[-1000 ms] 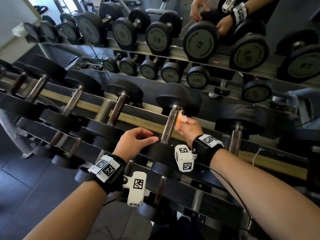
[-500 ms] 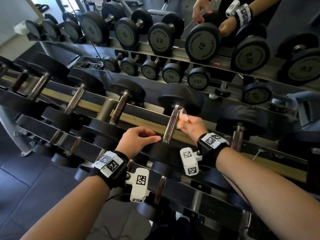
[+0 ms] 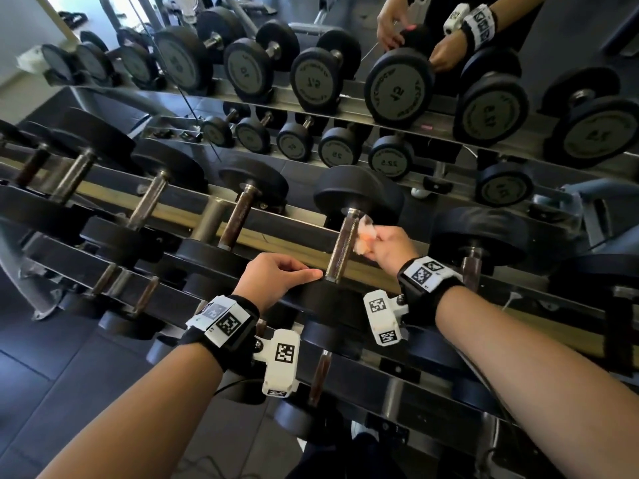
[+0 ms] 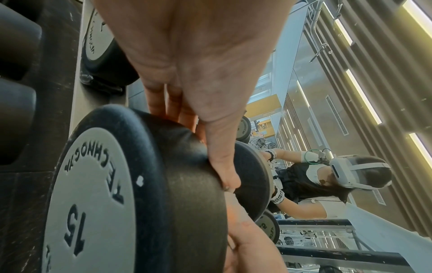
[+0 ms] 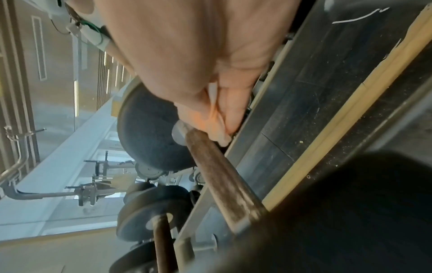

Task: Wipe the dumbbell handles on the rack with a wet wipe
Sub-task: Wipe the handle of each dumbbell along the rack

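A dumbbell marked 15 lies on the upper rail of the rack, its rusty metal handle (image 3: 342, 245) (image 5: 219, 177) pointing away from me. My right hand (image 3: 387, 247) pinches a crumpled pale wet wipe (image 3: 363, 236) (image 5: 216, 122) against the far end of that handle, close to the far weight head (image 3: 358, 193). My left hand (image 3: 276, 276) rests with curled fingers over the near weight head (image 4: 187, 184), thumb (image 4: 219, 162) lying across its rim. Fingertips of the left hand are hidden behind the head.
More dumbbells line the rack (image 3: 145, 205) to the left and one (image 3: 480, 236) to the right. A mirror behind repeats the rack and my hands (image 3: 415, 32). Lower tiers hold smaller dumbbells (image 3: 321, 375). Dark floor tiles (image 3: 52, 375) lie at the lower left.
My right hand has slid the wipe along the handle from near its middle up toward the far weight head. The left hand has stayed on the near head.
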Demonstrator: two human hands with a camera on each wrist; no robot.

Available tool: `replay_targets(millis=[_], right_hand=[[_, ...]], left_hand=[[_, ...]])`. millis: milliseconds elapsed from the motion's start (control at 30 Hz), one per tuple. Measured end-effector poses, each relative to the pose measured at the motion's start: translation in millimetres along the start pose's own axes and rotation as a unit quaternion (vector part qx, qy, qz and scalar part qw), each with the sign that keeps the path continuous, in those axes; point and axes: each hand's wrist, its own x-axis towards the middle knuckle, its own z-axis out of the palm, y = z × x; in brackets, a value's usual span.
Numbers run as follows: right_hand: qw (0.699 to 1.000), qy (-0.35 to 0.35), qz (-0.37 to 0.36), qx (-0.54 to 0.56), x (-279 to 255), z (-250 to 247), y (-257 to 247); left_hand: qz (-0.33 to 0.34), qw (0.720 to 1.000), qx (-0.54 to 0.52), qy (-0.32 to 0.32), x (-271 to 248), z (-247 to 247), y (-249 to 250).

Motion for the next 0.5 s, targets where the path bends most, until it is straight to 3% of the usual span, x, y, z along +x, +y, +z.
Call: replay_targets(millis=[167, 333, 367, 467, 500], right_hand=[[1.0, -0.008, -0.009, -0.004, -20, 26, 28], [0.982, -0.176, -0.004, -0.069, -35, -2, 3], [0.984, -0.156, -0.011, -0.089, -29, -9, -9], [0.981, 0.003, -0.033, -0.191, -10, -20, -33], [0.977, 0.019, -0.032, -0.211, -8, -15, -36]], left_hand=[[0.001, 1.0, 0.016, -0.004, 1, -2, 3], [0.006, 0.999, 0.024, -0.022, 2, -4, 5], [0.008, 0.999, 0.024, -0.023, 1, -4, 5], [0.011, 0.999, 0.024, -0.019, 1, -4, 5], [0.012, 1.0, 0.024, -0.016, 1, -4, 4]])
